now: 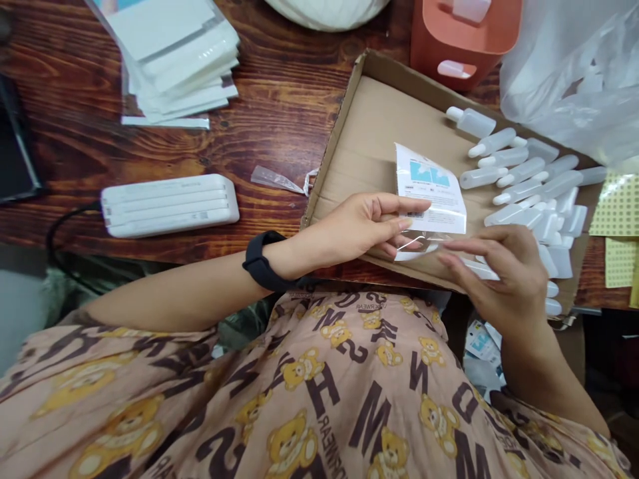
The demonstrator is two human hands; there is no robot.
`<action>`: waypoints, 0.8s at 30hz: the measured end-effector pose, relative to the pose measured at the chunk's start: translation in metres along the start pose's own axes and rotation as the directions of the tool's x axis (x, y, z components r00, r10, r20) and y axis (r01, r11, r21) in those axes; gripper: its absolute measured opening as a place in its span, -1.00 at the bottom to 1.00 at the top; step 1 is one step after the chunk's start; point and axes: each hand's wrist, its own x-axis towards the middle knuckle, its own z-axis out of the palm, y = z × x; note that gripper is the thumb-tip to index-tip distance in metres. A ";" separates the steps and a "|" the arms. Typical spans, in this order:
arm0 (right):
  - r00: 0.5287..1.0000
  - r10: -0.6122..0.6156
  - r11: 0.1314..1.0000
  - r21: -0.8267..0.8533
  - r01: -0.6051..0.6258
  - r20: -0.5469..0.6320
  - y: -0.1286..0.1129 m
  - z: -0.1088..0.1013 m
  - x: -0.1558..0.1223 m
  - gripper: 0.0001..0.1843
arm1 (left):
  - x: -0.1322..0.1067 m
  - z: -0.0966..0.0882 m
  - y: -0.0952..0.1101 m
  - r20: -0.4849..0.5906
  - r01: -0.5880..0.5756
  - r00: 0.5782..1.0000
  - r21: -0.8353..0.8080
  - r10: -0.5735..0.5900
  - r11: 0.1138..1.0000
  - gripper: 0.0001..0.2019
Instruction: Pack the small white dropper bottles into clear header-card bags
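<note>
We hold a small clear packet (430,199) with a printed card over the near edge of the cardboard tray (369,126). Our left hand (357,226) pinches its lower left edge, thumb on top; our right hand (504,273), at four o'clock from the packet, has its fingertips pressed to the transparent bottom flap, probably pinching it, though the film is hard to see. The packet looks light, thin, floppy and slippery, so it seems best gripped at the stiffer card edge. The tray holds a heap of small white bottles (529,179) at its three o'clock side. A white power bank (170,205) lies on the worktop (279,100) at nine o'clock.
</note>
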 end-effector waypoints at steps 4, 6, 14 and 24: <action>0.973 -0.193 0.981 0.044 0.189 0.129 -0.019 0.011 0.022 -0.93 | -0.002 0.004 -0.002 0.001 0.014 1.000 -0.052 -0.014 0.999 -0.63; 0.961 -0.225 0.973 -0.012 0.229 0.158 -0.024 0.016 0.031 -0.92 | -0.001 0.002 -0.003 0.036 -0.057 0.998 0.009 0.057 0.998 -0.63; 0.896 -0.264 0.962 0.028 0.272 0.358 -0.030 0.020 0.058 -0.80 | 0.004 -0.024 0.001 0.215 -0.186 0.964 0.125 0.157 0.975 -0.67; 0.803 -0.429 0.833 -0.161 0.529 0.414 -0.038 0.027 0.080 -0.77 | 0.017 -0.040 0.014 0.166 -0.086 0.984 0.106 0.068 0.991 -0.42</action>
